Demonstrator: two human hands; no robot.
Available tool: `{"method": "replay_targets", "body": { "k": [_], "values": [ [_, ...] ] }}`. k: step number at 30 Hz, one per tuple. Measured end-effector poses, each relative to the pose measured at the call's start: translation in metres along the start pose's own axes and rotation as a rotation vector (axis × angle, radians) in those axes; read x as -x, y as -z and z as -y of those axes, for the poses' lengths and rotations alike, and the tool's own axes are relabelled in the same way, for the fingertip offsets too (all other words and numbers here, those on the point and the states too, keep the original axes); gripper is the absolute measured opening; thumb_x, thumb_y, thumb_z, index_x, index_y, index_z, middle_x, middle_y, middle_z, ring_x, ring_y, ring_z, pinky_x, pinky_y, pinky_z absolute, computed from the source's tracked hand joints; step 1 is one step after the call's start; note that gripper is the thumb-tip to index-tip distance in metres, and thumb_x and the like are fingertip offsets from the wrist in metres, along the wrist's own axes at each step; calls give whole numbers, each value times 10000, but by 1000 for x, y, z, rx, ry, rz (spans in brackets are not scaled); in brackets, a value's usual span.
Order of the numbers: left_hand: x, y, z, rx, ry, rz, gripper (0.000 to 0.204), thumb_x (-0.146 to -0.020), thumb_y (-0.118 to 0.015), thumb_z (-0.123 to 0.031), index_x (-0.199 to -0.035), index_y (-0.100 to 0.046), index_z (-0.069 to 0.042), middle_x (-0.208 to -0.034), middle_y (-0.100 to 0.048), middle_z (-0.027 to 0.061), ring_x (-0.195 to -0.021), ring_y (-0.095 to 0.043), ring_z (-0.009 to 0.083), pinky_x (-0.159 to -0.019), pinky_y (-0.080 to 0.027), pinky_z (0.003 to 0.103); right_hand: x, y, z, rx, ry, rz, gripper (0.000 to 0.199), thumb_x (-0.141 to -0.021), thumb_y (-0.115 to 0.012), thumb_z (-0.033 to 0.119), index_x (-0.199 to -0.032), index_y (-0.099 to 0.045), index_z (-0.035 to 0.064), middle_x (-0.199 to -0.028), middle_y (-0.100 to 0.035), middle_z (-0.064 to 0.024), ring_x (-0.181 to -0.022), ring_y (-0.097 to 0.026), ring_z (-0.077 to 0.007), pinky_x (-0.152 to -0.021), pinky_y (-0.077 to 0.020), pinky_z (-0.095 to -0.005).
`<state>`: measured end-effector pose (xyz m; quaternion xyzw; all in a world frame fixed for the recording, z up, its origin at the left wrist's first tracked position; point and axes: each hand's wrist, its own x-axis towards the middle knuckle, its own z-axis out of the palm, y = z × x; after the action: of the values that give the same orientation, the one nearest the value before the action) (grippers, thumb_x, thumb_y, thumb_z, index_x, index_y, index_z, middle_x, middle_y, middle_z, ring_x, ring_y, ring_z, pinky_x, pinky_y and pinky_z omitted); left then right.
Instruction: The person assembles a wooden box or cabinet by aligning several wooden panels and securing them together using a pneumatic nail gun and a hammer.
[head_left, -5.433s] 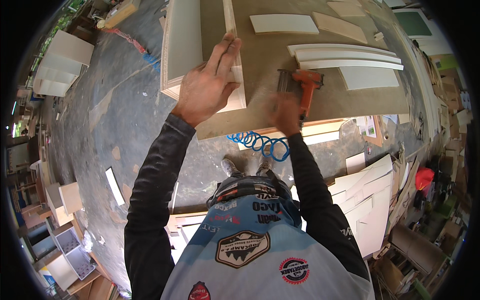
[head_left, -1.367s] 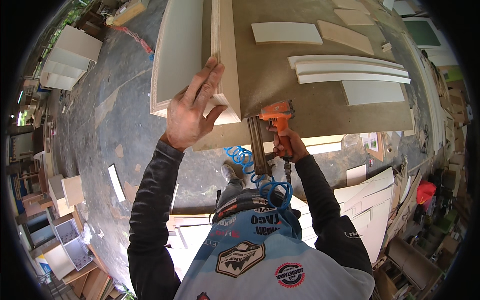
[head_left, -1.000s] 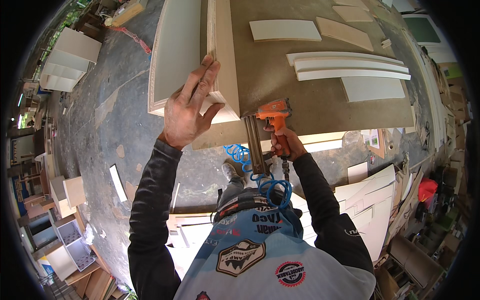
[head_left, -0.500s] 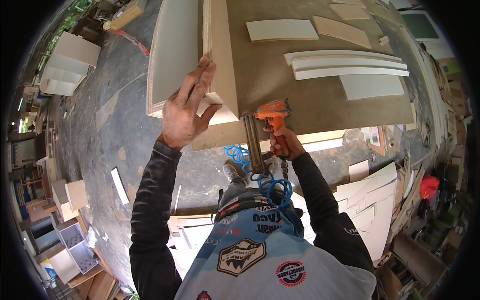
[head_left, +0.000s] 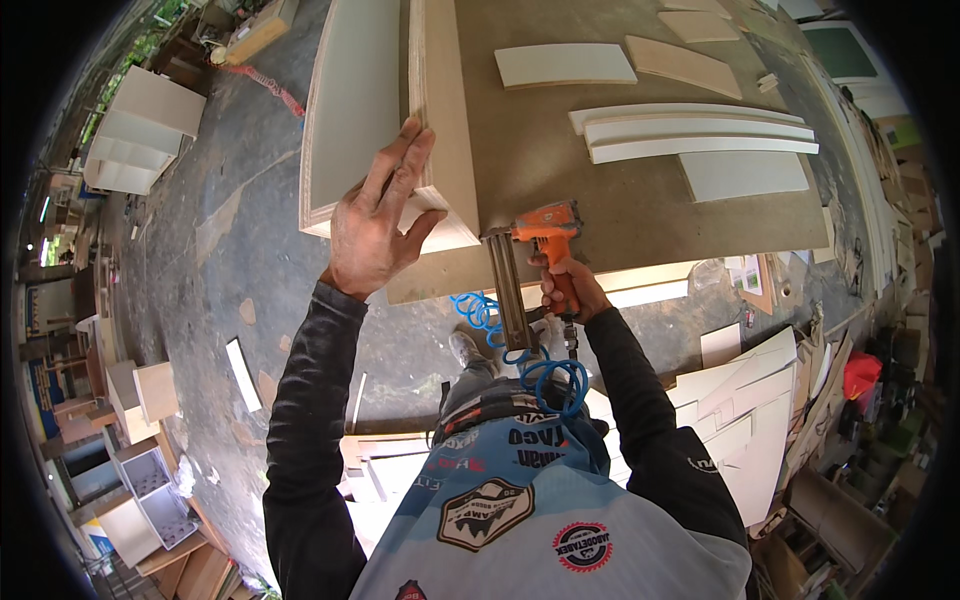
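Observation:
My right hand is wrapped round the grip of an orange pneumatic nail gun. Its nose points left, at or close to the near corner of a plywood box; whether it touches I cannot tell. A dark metal magazine hangs from the nose toward me. My left hand rests on the box's near end, fingers stretched over the edge of a panel and thumb apart. White faces line the box, and its edges show bare plywood. From the gun's handle runs a coiled blue air hose.
The box stands on a brown worktable. White strips and cut panels lie on its right side. White sheets are stacked on the floor at lower right. Cabinets stand at far left, with a red hose nearby.
The view has shifted very slightly, so things sit a little to the right. Both hands, the nail gun and the box keep nearly the same places relative to each other.

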<state>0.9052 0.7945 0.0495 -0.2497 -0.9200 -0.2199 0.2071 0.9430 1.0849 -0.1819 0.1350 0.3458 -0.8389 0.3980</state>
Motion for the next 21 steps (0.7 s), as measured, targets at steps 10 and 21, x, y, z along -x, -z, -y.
{"method": "replay_targets", "body": {
  "k": [10, 21],
  "values": [
    [-1, 0, -2, -38, -14, -12, 939, -612, -852, -57, -1476, -485, -106, -1498, -489, 60, -1255, -580, 307, -1013, -537, 395, 7, 3, 4, -14, 63, -42, 536, -888, -500, 200, -1358, -484, -57, -719, -565, -45, -544, -518, -130, -641, -545, -344],
    [8, -4, 1, -26, 36, -13, 952, -639, -845, -57, -1501, -444, -102, -1485, -487, 100, -1219, -594, 340, -991, -540, 416, 41, -34, 31, 0, 223, -56, 530, -870, -494, 143, -1354, -468, -69, -718, -570, -91, -516, -518, -159, -609, -550, -352]
  ]
}}
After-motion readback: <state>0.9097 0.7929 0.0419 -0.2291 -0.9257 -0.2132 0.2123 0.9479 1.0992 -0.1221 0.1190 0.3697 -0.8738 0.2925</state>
